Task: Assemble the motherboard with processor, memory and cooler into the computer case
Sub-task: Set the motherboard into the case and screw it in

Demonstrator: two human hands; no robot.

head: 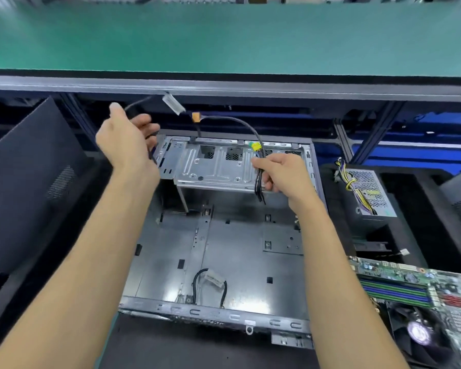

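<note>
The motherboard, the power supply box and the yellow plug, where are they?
motherboard [399,286], head view, on its blue and green memory slots.
power supply box [367,193], head view, on its mesh top.
yellow plug [255,146], head view, on the connector body above the right hand [282,173].

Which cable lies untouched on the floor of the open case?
The short black looped cable with a white label, near the case's front edge; the other cables are held up by the hands.

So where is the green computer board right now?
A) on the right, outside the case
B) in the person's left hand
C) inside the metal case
A: the motherboard lies at the lower right, outside the open computer case, while both hands hold cables over the case.
</note>
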